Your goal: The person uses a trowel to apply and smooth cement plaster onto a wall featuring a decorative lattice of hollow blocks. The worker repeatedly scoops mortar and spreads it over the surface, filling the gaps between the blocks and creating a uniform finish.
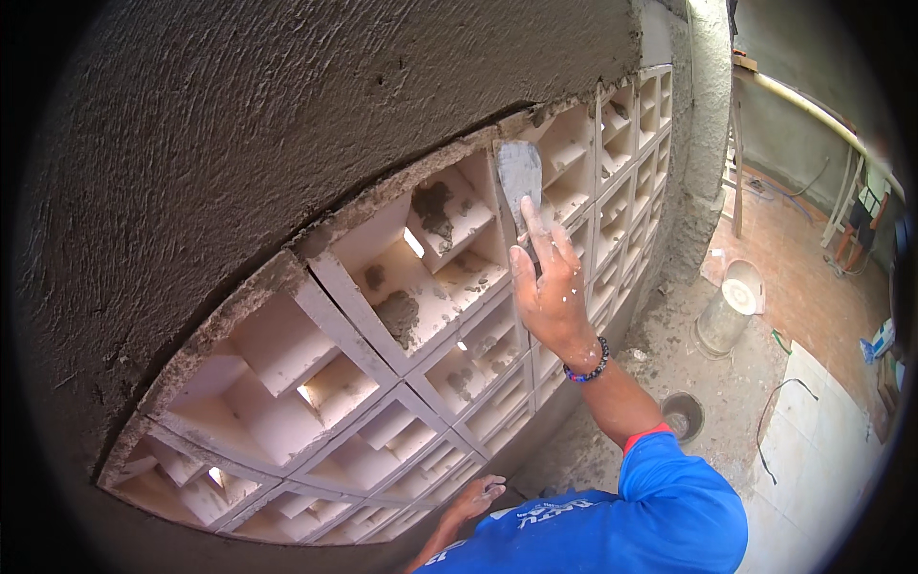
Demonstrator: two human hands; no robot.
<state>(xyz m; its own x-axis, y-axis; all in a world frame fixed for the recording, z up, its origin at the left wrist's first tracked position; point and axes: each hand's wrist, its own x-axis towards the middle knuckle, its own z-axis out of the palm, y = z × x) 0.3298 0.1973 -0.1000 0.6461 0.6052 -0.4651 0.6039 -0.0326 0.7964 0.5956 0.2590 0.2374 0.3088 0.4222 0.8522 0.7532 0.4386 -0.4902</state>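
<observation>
Below the block panel's (pixel 392 380) upper edge, right hand (pixel 553 292): gripping a flat scraper (pixel 520 170), one finger stretched up to the base of the blade, thumb apart at its left; the palm hides the handle. A beaded bracelet (pixel 587 362) rings the wrist.
Scraper: right of the middle of that edge, its grey blade upright over a rib between two openings; whether it touches cannot be told.
Left hand (pixel 475 497): near the panel's lower edge, fingers extended and slightly apart at the tips; contact with the blocks cannot be told.
Mortar smears (pixel 435 212): inside the opening just left of the scraper.
Dark plaster (pixel 239 115): above the panel, textured, meeting its upper edge.
Floor: a dark pail (pixel 683 417) near the wall, a pale bucket (pixel 724 320) beyond it, a white sheet (pixel 813 440) to the right.
Far right: another person (pixel 868 206), partly blurred.
</observation>
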